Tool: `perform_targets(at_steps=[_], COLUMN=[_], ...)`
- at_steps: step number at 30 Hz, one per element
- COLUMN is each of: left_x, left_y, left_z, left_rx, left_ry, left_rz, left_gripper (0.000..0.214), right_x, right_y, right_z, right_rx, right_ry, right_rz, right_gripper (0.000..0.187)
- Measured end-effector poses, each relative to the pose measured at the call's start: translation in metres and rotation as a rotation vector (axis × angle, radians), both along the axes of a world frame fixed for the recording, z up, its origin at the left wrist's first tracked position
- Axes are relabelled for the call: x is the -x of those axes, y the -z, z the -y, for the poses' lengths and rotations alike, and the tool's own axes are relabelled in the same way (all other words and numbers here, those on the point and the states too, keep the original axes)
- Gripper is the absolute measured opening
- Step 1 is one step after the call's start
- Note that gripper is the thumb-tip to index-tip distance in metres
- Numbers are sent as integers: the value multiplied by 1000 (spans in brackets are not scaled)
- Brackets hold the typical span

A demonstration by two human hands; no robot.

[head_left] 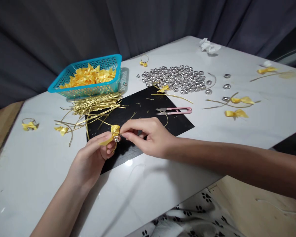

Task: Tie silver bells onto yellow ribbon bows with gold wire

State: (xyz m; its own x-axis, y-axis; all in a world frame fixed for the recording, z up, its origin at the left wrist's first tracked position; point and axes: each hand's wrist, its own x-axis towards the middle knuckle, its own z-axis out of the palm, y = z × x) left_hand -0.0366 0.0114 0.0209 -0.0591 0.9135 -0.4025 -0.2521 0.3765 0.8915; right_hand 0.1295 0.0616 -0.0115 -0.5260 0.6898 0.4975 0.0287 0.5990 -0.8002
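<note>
At left, a basket of yellow bows and loose gold wires lie beyond the left hand, presumably to keep stock within reach. The left thumb and fingers pinch the worked bow above the near part of the black mat, likely to steady it. A silver bead sits just below the bow's middle. The right hand closes thumb and forefinger at the bow's right edge, apparently on a wire. The snips rest on the mat, right of centre, and the bead pile lies beyond, both probably set for right-hand access. Left fingers partly cover the bow; its tie cannot be made out. The wire within the right pinch is hidden, and the right forearm is cut off at the frame's right edge.
</note>
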Motion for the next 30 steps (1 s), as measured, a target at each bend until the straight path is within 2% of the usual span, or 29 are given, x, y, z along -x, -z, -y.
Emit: perform_targets(at_steps=[10, 15, 21, 26, 30], left_x=[-2, 0, 3, -1, -5], left_y=[0, 1, 4, 8, 11], left_z=[-2, 0, 2, 4, 6], left_rx=[28, -12, -34, 3, 13], left_ry=[-1, 3, 23, 52, 53], left_rz=[24, 96, 155, 325, 446], left_gripper=[12, 12, 14, 15, 18], right_x=[3, 3, 1, -1, -1], right_y=[2, -1, -3, -7, -9], right_z=[5, 6, 6, 9, 11], right_rx=[139, 143, 31, -140, -179], right_ry=[2, 15, 15, 22, 39], right_rz=[-14, -25, -60, -137, -176], right_gripper=[15, 15, 14, 15, 15])
